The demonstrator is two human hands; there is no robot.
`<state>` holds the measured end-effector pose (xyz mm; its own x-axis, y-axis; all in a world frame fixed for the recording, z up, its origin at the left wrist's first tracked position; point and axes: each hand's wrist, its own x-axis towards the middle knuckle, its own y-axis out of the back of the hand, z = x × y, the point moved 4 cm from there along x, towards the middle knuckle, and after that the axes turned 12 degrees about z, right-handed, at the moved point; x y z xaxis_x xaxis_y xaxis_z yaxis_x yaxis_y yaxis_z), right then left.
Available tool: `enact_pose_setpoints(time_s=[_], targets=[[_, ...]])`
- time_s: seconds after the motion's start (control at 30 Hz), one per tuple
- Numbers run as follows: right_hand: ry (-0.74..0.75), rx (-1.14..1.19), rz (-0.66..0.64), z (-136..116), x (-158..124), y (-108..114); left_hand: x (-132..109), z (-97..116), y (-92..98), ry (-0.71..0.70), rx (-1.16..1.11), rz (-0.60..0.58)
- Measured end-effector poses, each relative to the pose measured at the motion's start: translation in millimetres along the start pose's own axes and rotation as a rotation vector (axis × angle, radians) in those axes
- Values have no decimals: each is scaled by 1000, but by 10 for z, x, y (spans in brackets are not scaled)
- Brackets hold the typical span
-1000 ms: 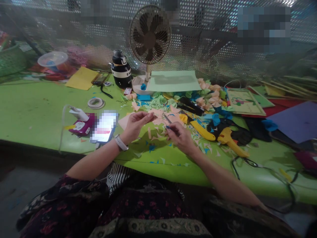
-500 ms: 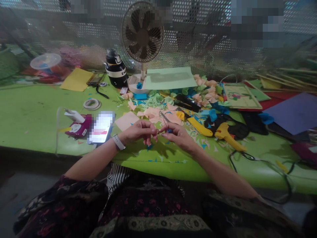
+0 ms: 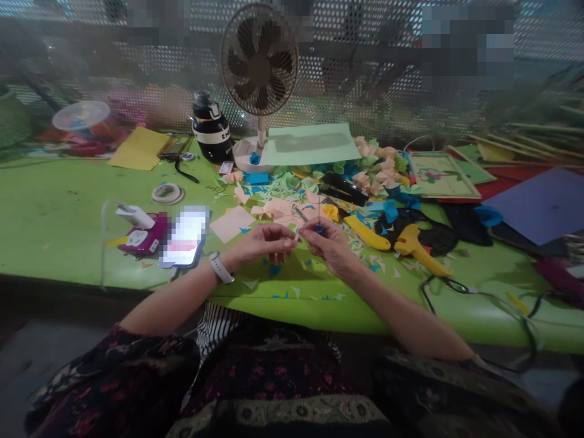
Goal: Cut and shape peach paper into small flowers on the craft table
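Note:
My left hand and my right hand meet just above the green table, near its front edge. The left fingers are pinched on a small pale strip of paper. In the right fingers is a thin tool with a blue grip, its fine tip standing upward. The paper strip touches the tool between the two hands. Pink and blue paper scraps lie scattered around and behind them. A white watch is on my left wrist.
A phone and a charger block lie to the left. A yellow glue gun and yellow cutter lie to the right. Behind stand a desk fan, a dark bottle, a tape roll and coloured paper sheets.
The hands came together and drew nearer the table's front edge. The left hand went from loosely holding paper to pinching a strip against the tool, which now points upward.

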<state>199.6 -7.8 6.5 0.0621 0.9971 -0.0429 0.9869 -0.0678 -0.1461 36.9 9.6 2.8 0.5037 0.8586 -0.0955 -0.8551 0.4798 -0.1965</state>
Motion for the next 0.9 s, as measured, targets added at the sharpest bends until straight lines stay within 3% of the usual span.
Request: enact_pose_setpoints(time_s=[0.3,0.57,0.77,0.9], targets=[[147,25,147,-19,52,71,18,-43,9,-4,4,103],[89,-95,67,27,20,32,31,-75,6,14,19,47],[157,-38,135,-21,13,39,43,-111,16,44,50,48],[109,-22,117,4,27,44,42,-93,28,22,37,64]])
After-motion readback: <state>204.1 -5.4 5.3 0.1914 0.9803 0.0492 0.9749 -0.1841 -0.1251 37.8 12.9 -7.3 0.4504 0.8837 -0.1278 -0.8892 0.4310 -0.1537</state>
